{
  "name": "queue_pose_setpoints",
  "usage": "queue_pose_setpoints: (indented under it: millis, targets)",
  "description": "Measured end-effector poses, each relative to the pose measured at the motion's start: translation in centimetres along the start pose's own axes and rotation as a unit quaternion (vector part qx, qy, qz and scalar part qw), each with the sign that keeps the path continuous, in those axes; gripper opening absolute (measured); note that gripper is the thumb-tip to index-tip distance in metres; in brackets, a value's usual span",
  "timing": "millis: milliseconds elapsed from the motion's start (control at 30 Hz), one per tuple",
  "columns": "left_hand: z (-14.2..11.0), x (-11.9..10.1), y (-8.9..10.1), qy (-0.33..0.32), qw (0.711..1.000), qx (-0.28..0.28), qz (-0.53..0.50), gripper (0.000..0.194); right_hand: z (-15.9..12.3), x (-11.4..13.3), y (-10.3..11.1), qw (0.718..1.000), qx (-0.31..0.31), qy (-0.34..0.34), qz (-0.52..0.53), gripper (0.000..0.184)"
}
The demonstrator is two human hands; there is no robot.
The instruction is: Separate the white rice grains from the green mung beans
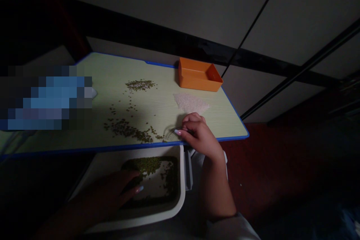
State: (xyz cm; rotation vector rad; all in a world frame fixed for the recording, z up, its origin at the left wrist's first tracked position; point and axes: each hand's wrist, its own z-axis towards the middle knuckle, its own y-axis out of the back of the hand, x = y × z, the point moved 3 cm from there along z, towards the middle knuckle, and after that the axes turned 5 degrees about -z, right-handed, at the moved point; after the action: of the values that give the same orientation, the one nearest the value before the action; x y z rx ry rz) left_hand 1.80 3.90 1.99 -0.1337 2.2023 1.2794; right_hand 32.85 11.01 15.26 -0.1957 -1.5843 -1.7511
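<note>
My left hand (pixel 120 186) reaches into a white tub (pixel 182 180) below the table edge. Its thumb and fingers are apart, close to small green beans (pixel 150 165) heaped on the tub's bottom. Over the table's front edge, my right hand (pixel 197 131) has its fingers curled round a small see-through thing with a curved rim (pixel 170 132); its exact kind is unclear. Green and brown beans (pixel 123 128) lie scattered just left of that thing. Beyond the right hand, white rice-like grains (pixel 190 102) form a flat patch.
An orange open box (pixel 199 77) stands at the back right of the pale green table (pixel 225 120), which has a blue edge. Another loose patch of beans (pixel 140 84) lies farther back. A pixelated blue shape (pixel 53 97) covers the left end. Cabinet panels (pixel 174 3) rise behind.
</note>
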Motion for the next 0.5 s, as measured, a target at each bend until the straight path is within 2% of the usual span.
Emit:
queue_pose_setpoints:
  millis: [300,500]
  targets:
    - [0.34,-0.25,-0.22,0.016,0.999,0.028,0.005,0.071,0.14,-0.11,-0.20,1.000,-0.008,-0.008,0.002,0.037]
    - [0.17,0.19,-0.29,0.006,1.000,0.014,-0.011,0.067,0.28,-0.04,-0.19,1.000,0.001,-0.013,0.011,0.037]
